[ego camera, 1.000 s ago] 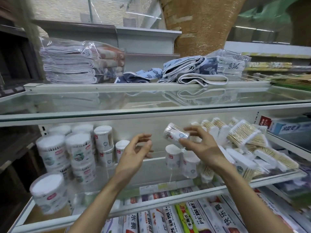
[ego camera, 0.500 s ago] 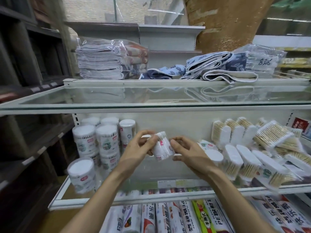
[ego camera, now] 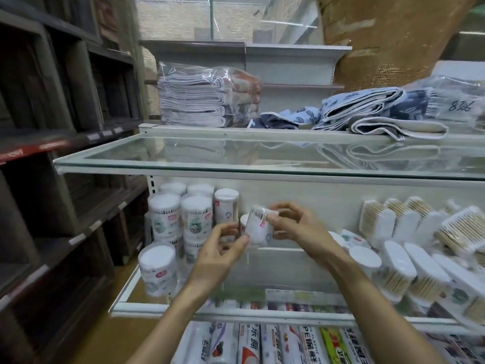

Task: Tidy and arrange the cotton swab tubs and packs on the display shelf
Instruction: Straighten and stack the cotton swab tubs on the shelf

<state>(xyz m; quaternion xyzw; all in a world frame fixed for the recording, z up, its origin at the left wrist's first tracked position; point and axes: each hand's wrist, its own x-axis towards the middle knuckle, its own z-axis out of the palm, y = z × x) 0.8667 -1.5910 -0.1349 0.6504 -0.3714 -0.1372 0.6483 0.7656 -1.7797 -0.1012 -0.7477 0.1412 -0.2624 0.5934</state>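
A small clear cotton swab tub [ego camera: 258, 228] is held tilted above the middle of the display shelf [ego camera: 236, 312]. My left hand [ego camera: 219, 252] grips it from below and my right hand [ego camera: 294, 227] from the right. Behind it, another small tub is partly hidden. At the shelf's left stand stacked round tubs [ego camera: 183, 218], with one large tub [ego camera: 157, 270] near the front edge. Flat packs of wooden-stick swabs [ego camera: 409, 258] lie leaning in rows on the right.
A glass shelf [ego camera: 262, 161] hangs just above the hands, with folded towels [ego camera: 207, 98] and blue cloths [ego camera: 367, 111] behind it. Rolls of plastic wrap [ego camera: 275, 342] fill the lower shelf. Dark wooden shelving [ego camera: 52, 153] stands to the left.
My right hand carried the small tub leftward from the right-hand packs toward the round tubs, and my left hand came up and took hold of it too. The camera turned left.
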